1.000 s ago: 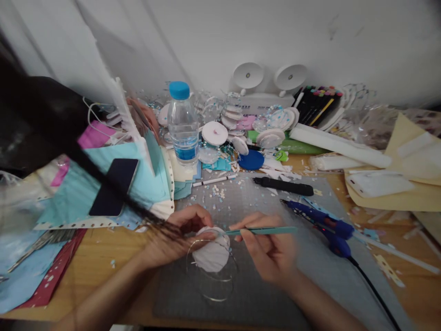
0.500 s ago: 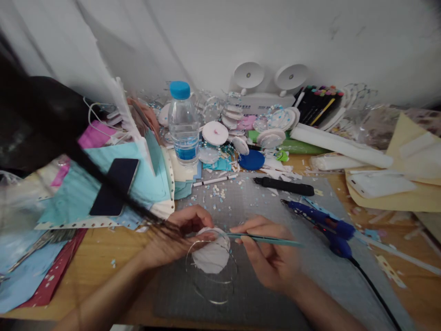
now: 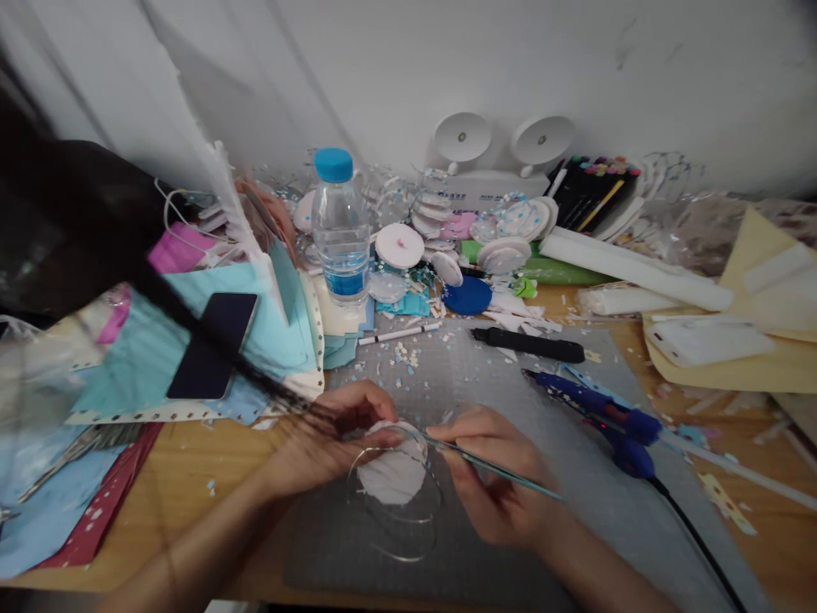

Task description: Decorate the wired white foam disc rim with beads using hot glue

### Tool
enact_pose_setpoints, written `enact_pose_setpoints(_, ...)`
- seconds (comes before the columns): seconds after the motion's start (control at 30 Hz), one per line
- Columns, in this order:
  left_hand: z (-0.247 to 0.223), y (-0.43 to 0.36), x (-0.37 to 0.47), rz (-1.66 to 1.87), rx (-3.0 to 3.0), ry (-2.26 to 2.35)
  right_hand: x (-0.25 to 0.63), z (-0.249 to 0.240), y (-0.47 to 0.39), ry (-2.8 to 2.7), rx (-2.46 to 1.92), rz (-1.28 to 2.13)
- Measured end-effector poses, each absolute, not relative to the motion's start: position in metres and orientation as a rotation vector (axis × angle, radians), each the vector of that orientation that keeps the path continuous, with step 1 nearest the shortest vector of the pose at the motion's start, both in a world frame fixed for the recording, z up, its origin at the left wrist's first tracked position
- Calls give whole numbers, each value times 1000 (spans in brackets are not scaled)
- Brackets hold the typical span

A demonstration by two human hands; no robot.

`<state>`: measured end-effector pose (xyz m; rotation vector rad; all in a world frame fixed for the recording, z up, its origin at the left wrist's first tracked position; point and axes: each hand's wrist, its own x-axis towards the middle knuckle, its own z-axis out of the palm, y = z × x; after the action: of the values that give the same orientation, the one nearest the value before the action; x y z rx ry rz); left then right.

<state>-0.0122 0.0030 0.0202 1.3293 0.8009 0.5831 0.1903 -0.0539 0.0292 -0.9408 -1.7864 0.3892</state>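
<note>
My left hand (image 3: 345, 434) pinches the upper left edge of a round white disc (image 3: 394, 477) held over the grey cutting mat (image 3: 485, 562). Thin wire loops (image 3: 408, 558) hang around and below the disc. In my right hand (image 3: 501, 477) are slim teal tweezers (image 3: 511, 477), held closed between the fingers like a pen, their tip at the disc's upper right edge. Whether the tip grips anything is too small to tell. Tiny white and blue bits (image 3: 408, 353) lie scattered on the mat beyond my hands.
A blue glue gun (image 3: 593, 409) and black cutter (image 3: 529, 345) lie right. Behind stand a water bottle (image 3: 341, 238), decorated discs (image 3: 399, 247) and a lamp (image 3: 463, 138). A phone (image 3: 214, 345) rests on coloured sheets at left. Dark hair strands cross the left view.
The tweezers in my right hand have tilted, their rear end now lower. My left hand and the disc have stayed nearly still.
</note>
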Motion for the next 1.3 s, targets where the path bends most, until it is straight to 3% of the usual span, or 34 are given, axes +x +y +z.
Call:
enact_pose_setpoints(0.5,23,4,-12,575,1423,835,189,17,-53,-1566,-897,446)
enact_pose_setpoints(0.9,22,5,-13,611,1427,845,185,20,-48,-1217,-1007,804)
enact_pose_setpoints(1.3,22,4,-12,627,1425,863,185,17,-48,-1169,-959,942)
